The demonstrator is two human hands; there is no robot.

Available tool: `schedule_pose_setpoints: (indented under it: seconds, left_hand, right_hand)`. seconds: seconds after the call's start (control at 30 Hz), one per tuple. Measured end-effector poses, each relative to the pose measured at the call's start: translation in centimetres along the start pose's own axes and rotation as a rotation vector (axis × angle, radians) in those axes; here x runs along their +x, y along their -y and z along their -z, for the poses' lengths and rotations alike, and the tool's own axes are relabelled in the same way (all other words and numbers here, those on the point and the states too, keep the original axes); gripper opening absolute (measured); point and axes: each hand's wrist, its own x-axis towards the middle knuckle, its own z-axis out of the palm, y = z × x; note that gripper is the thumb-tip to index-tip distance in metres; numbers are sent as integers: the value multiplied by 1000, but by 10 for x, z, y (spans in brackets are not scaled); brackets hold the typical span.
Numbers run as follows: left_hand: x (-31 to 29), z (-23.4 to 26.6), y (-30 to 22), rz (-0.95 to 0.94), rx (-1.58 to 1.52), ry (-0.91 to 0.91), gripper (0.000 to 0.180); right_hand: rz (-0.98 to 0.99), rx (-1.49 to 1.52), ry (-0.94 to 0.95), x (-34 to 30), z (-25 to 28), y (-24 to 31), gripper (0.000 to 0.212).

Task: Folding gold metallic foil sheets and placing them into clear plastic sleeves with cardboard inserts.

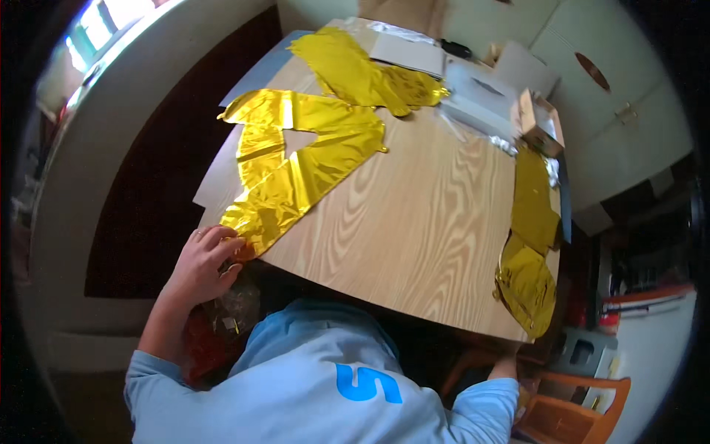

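My left hand point(206, 260) is at the near left corner of the table point(414, 214), fingers curled over the lower end of a flat gold foil balloon point(325, 163), thumb below. This balloon lies uninflated and creased, with a roughly triangular hole in it. Beyond it a second gold foil balloon point(351, 70) lies flat, meeting its far edge. Along the table's right edge another gold foil piece point(526, 277) is spread, its near end reaching the corner. Below that corner my right forearm point(504, 368) shows; the right hand's fingers are hidden.
At the far right stand a grey-white box point(481, 92), an open cardboard box point(538, 122) and a flat silver-grey item point(408, 54). Crumpled silver foil point(503, 144) lies beside them. An orange wooden chair point(569, 407) stands at the lower right. A wall is on the left.
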Motion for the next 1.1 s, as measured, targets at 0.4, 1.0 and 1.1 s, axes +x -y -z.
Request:
schedule_pose_setpoints:
  seconds: [0.4,1.0,1.1]
  left_hand:
    - [-14,-23,59,-125,-67,19,17]
    - [84,19,96,382,-638,538,20]
    - [80,9,88,321,-567,479,24]
  right_hand:
    - [335,-206,167,-70,-21,74,39]
    - [1955,924,61,-402,259,442,28]
    - [2008,649,-315,-425,247,463,29]
